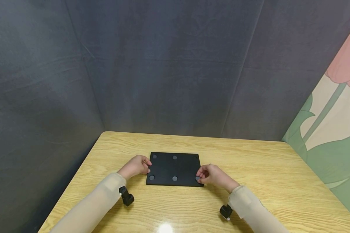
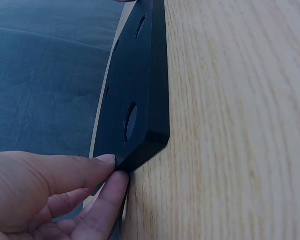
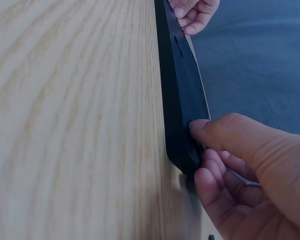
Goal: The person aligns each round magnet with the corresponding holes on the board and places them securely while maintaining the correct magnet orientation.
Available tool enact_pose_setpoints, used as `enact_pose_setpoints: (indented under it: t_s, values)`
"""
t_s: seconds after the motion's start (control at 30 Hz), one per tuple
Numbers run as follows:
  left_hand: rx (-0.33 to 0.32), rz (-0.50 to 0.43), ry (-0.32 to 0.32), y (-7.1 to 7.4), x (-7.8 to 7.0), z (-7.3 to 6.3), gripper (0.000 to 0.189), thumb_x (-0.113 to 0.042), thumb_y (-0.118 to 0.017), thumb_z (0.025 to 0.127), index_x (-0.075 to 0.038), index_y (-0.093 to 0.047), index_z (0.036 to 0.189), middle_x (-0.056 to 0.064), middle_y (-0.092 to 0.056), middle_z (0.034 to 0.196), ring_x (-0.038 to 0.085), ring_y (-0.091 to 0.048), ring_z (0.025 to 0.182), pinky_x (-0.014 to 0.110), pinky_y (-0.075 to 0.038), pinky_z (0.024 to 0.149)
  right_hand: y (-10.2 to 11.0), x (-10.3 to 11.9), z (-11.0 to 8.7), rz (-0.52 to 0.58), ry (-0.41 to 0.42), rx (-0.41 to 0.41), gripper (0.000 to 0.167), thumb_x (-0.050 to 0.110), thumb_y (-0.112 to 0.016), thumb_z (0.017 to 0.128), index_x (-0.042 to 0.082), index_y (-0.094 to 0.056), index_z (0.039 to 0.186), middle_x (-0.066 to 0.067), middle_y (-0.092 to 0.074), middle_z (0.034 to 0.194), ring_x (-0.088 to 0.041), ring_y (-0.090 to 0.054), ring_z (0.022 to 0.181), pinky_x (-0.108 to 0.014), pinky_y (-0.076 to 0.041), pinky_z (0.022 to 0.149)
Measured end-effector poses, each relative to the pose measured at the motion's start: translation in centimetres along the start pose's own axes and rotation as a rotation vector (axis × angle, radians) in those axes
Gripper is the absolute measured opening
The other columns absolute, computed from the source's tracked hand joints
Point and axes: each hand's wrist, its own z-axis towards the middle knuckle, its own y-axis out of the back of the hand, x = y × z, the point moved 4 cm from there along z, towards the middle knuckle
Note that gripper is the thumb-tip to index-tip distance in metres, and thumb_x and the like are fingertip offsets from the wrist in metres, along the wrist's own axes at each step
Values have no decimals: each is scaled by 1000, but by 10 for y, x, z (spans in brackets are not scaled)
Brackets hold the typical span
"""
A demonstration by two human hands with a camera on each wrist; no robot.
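Note:
A flat black rectangular board [image 1: 175, 166] lies on the wooden table, its corners squared and its side fairly thick. Several round grey spots are set into its face; whether they are discs or shallow recesses is hard to tell. My left hand [image 1: 138, 165] pinches the board's left edge, and the left wrist view shows thumb and forefinger [image 2: 110, 195] meeting at that edge. At the near right corner, my right hand [image 1: 212, 176] grips the board. There the thumb [image 3: 224, 131] presses on the top face by a round spot, with curled fingers at the side edge.
The light wooden table [image 1: 119, 145] runs out to both sides of the board. A dark grey curtain [image 1: 169, 64] hangs behind it and on the left. To the right stands a wall painted with flowers [image 1: 323, 129]. A small black camera [image 1: 127, 198] is strapped to each wrist.

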Motion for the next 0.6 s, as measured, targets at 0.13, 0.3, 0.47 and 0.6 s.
enact_pose_setpoints:
  t_s: [0.13,0.3,0.47,0.6]
  values:
    - [5,-10,-2,0,0,0,23,6,-72,80,0,-65,101,8,-61,83,16,-58,72,26,-48,66,0,1,0,1,4,1,15,2,-76,80,3,-65,91,0,-58,78,-14,-52,71,-21,-46,59]
    - [6,-16,0,0,0,0,23,7,-71,80,0,-65,101,8,-60,83,16,-57,72,26,-48,65,0,0,0,1,-5,-1,16,2,-76,80,3,-65,91,0,-58,78,-14,-52,72,-21,-46,59]
    - [8,-20,3,0,1,0,23,7,-71,80,0,-65,101,8,-60,84,16,-57,72,26,-49,65,0,0,1,2,-9,-4,16,2,-77,79,3,-65,91,0,-58,78,-14,-52,72,-21,-46,60]
    - [6,-20,7,0,1,1,23,7,-71,80,0,-65,102,8,-60,84,16,-57,72,26,-49,65,0,0,0,10,-5,-3,16,3,-76,80,3,-65,91,0,-58,79,-14,-52,72,-21,-47,59]
